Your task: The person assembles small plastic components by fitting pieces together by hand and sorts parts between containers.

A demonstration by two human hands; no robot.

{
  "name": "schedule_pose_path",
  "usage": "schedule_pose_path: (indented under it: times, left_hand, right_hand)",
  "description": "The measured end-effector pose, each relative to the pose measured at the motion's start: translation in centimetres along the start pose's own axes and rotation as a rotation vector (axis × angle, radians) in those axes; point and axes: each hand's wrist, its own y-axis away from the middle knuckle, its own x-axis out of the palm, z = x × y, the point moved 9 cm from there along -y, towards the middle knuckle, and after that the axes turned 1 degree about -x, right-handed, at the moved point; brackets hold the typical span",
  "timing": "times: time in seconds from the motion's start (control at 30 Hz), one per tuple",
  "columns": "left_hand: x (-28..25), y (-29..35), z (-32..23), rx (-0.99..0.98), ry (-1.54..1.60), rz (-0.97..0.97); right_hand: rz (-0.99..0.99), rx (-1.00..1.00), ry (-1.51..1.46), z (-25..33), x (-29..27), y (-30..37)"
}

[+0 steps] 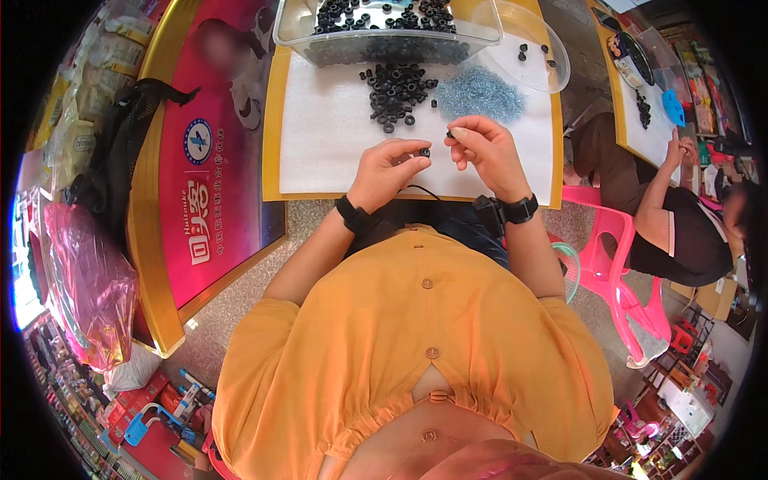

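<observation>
My left hand (390, 168) pinches a small black ring (425, 152) between thumb and fingertips over a white foam sheet (320, 136). A few centimetres to its right, my right hand (484, 148) has its fingertips closed on a tiny dark piece (450, 134); what that piece is cannot be made out. Just beyond both hands lies a loose heap of black rings (398, 90), and to its right a pile of small blue-grey metal washers (480, 94). Each wrist wears a black band.
A clear plastic bin (384, 36) of black rings stands at the far edge, its lid (532, 60) beside it. Another person (672, 216) sits on a pink plastic chair (616, 272) at a second table on the right. A pink bag (84, 280) hangs left.
</observation>
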Motion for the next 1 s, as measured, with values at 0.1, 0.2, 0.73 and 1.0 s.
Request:
schedule_pose_path:
  times: [0.1,0.2,0.73,1.0]
  left_hand:
    - [0.8,0.6,-1.8,0.050,0.002,-0.008]
    - [2.1,0.9,-4.5,0.132,-0.079,0.034]
    - [5.4,1.5,-8.9,0.476,-0.353,0.033]
    - [5.5,1.5,-9.2,0.448,-0.347,0.028]
  right_hand:
    - [-0.006,0.003,-0.139,0.2,-0.1,1.3]
    - [-0.007,-0.019,-0.162,0.4,-0.2,2.1]
    - [0.066,-0.132,-0.310,0.8,-0.5,4.4]
    - [0.015,-0.272,-0.164,2.0,-0.6,4.8]
